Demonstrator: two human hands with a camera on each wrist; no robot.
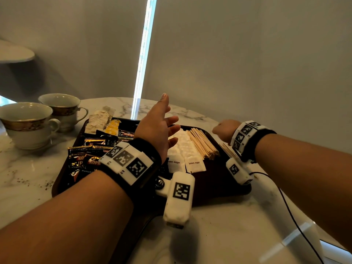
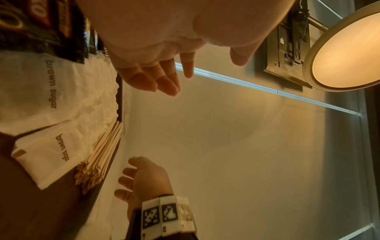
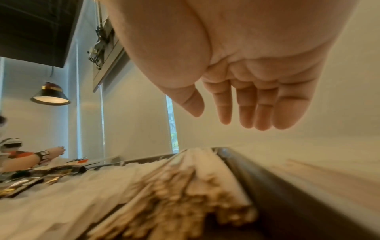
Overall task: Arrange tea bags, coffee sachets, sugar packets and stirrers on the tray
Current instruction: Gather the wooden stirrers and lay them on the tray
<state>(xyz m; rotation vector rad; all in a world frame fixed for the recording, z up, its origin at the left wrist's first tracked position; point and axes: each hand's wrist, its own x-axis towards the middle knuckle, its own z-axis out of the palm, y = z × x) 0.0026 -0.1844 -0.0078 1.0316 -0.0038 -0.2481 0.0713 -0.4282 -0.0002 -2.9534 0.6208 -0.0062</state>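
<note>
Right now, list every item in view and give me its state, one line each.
left hand: open, raised above the tray, holding nothing.
right hand: open, holding nothing, over the tray's right edge.
tray: loaded, flat on the table.
stirrers: bundled on the tray's right side.
sugar packets: laid in rows beside the stirrers.
coffee sachets: overlapping on the left.
tea bags: piled at the far left corner.
cups: upright, empty, off the tray.

The left hand (image 1: 154, 128) and forearm cover the centre of the tray (image 1: 219, 180) and part of the coffee sachets (image 1: 89, 155). The right hand (image 1: 225, 131) shows its back only; fingers hidden. Stirrers (image 3: 176, 194) at 6 o'clock in the right wrist view are blurred.
</note>
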